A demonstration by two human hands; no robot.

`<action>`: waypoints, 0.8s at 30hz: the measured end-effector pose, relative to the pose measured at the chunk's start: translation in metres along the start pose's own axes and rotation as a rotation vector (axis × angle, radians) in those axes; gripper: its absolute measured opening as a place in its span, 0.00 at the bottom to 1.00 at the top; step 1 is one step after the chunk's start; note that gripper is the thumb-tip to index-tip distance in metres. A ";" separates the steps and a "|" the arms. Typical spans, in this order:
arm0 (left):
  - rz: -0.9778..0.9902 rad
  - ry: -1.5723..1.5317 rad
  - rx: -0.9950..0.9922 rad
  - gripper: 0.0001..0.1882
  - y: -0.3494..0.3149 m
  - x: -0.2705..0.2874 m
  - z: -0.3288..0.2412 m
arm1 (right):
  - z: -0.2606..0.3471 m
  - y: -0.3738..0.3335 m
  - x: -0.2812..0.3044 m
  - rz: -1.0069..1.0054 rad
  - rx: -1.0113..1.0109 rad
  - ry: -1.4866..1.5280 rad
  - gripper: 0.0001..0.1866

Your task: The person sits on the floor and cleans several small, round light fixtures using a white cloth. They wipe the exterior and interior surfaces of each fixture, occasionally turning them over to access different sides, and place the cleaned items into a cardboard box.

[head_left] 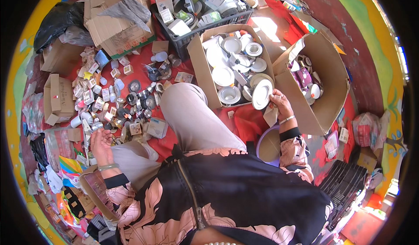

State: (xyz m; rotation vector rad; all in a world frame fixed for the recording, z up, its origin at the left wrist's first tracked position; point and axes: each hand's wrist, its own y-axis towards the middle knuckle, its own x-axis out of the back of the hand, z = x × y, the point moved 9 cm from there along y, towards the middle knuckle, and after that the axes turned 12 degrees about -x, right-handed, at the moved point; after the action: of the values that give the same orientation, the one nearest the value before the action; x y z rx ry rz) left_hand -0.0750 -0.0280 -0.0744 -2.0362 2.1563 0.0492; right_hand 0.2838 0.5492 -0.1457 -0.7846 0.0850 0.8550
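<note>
At the right front corner of a cardboard box [203, 77], my right hand [282, 104] is closed on the rim of a round white downlight [262, 94]. The light is tilted, its pale face upward. Inside the box lie several more white round light fittings [223, 76], overlapping one another. My left hand [101, 146] is over the near edge of a spread of small boxes and lamp parts [139, 100] on the left. Its fingers are loosely bent and apart, with nothing visible in them.
A second cardboard box [330, 87] with purple and white items stands right. Behind is a black crate [179, 44] of mixed fittings. A purple-rimmed round container [262, 157] sits by my right forearm. Cartons [59, 98] line the left; red cloth [248, 122] covers the floor.
</note>
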 end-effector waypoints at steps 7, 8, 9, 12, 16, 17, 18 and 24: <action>-0.030 -0.003 0.026 0.09 0.001 -0.008 0.005 | 0.027 0.117 -0.045 0.098 0.041 -0.004 0.06; -0.045 0.028 0.032 0.09 -0.004 -0.010 -0.002 | 0.028 0.139 -0.055 0.122 0.030 -0.027 0.05; -0.049 0.046 0.042 0.09 -0.004 -0.012 -0.001 | 0.030 0.154 -0.065 0.162 0.018 -0.032 0.05; -0.031 0.025 0.028 0.10 -0.001 -0.009 0.003 | 0.034 0.192 -0.086 0.162 -0.031 -0.001 0.04; -0.104 0.099 0.049 0.09 -0.006 -0.011 0.001 | 0.034 0.240 -0.088 0.103 -0.120 -0.043 0.05; -0.106 0.103 0.049 0.09 -0.006 -0.008 0.001 | 0.039 0.247 -0.093 0.130 -0.118 -0.024 0.06; -0.107 0.107 0.050 0.08 -0.006 -0.006 0.002 | 0.043 0.253 -0.094 0.109 -0.113 0.014 0.05; -0.080 0.120 0.053 0.08 0.000 -0.011 0.007 | 0.050 0.295 -0.085 0.026 -0.112 0.143 0.04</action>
State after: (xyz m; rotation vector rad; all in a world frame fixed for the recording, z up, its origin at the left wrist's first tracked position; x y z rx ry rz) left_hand -0.0740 -0.0162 -0.0798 -2.1435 2.1172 -0.1432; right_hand 0.0078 0.6452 -0.2514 -0.9520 0.1758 0.8329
